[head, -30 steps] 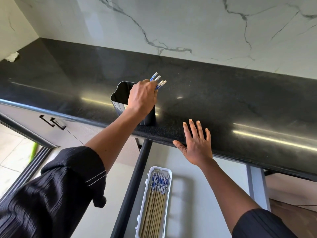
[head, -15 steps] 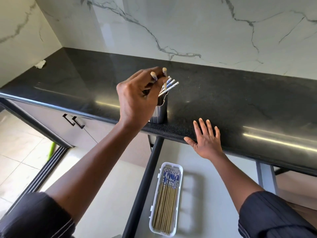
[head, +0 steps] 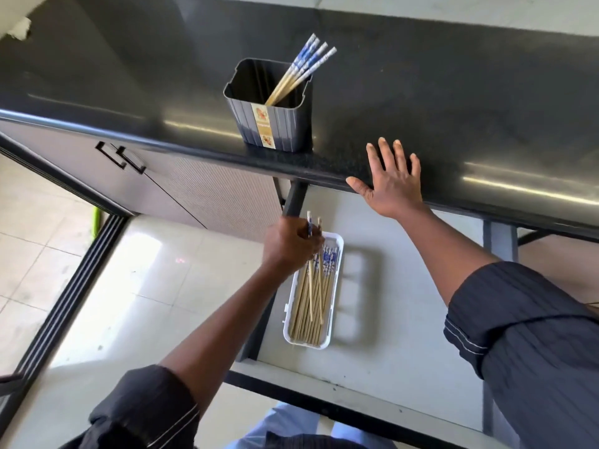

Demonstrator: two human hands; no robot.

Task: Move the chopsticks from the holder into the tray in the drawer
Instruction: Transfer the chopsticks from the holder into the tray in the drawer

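Note:
A dark grey ribbed holder (head: 273, 124) stands near the front edge of the black countertop, with several blue-and-white-topped chopsticks (head: 301, 71) leaning out of it to the right. In the open drawer below lies a white tray (head: 334, 319) filled with several chopsticks. My left hand (head: 290, 246) hovers over the tray's far end, shut on a pair of chopsticks (head: 313, 280) whose tips point down along the tray. My right hand (head: 390, 183) rests flat with spread fingers on the counter's front edge, holding nothing.
The black countertop (head: 453, 92) runs across the top. The pale drawer floor (head: 405, 335) lies right of the tray, bounded by the dark drawer frame (head: 291, 388). A cabinet door with black handles (head: 121, 157) is at left, above tiled floor (head: 35, 241).
My left hand has come down from the holder to the tray in the drawer, carrying two chopsticks. My right hand has stayed on the counter edge. The camera has tilted downward.

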